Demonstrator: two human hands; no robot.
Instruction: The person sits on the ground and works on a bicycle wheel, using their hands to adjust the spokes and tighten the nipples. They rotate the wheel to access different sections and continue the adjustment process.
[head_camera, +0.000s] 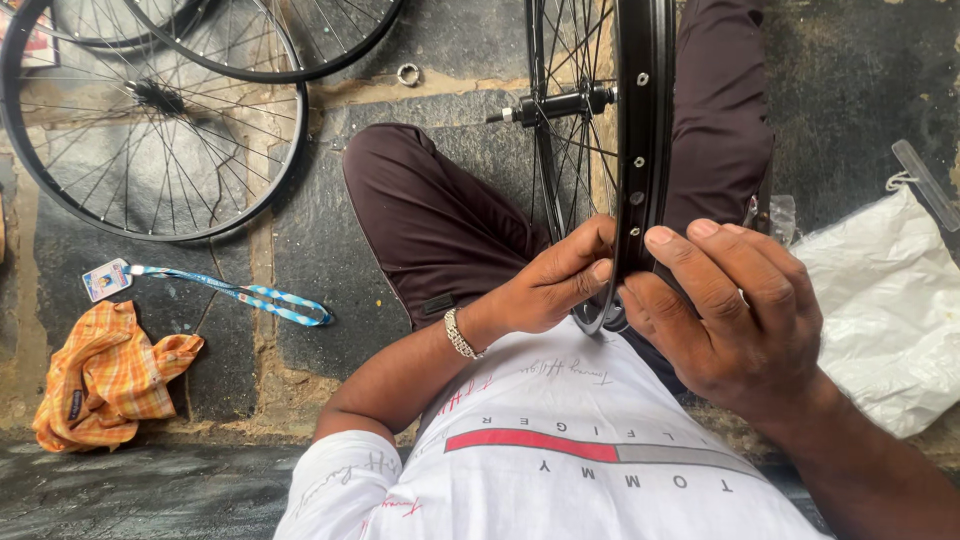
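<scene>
Because you sit on the stone floor (330, 230) with the black bicycle wheel rim (645, 130) upright between your legs, both hands meet at its near edge: your left hand (555, 280) pinches the rim at 9 o'clock, your right hand (735, 310) wraps it at 3 o'clock. What your fingertips press is hidden; the rim top is cut off.

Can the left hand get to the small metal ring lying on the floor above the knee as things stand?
Probably not without letting go. The left hand is pressed on the black wheel rim beside the right hand, and the metal ring lies beyond the bent knee. Nothing covers the ring, though.
</scene>
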